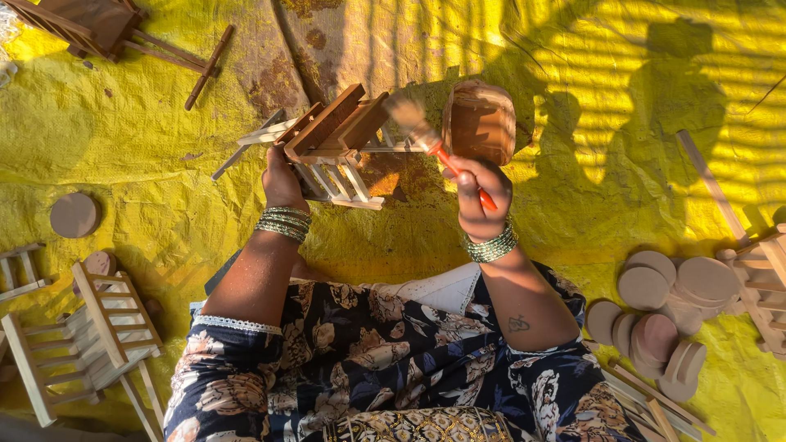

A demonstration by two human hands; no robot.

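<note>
My left hand (282, 182) grips a small slatted wooden stand (332, 143), tilted over the yellow sheet; part of it is stained brown, the rest is pale bare wood. My right hand (479, 196) holds a paintbrush (430, 139) with an orange-red handle, its bristles blurred just right of the stand. Behind the brush sits a round brown-stained pot (481, 121). Both wrists wear stacked bangles. My lap in a dark floral garment fills the bottom centre.
A yellow stained sheet (147, 139) covers the ground. Brown-stained stand at top left (98, 24). Unpainted slatted stands lie at lower left (90, 344) and at the right edge (761, 278). Several round wooden discs pile at lower right (663, 311); one disc lies at left (74, 214).
</note>
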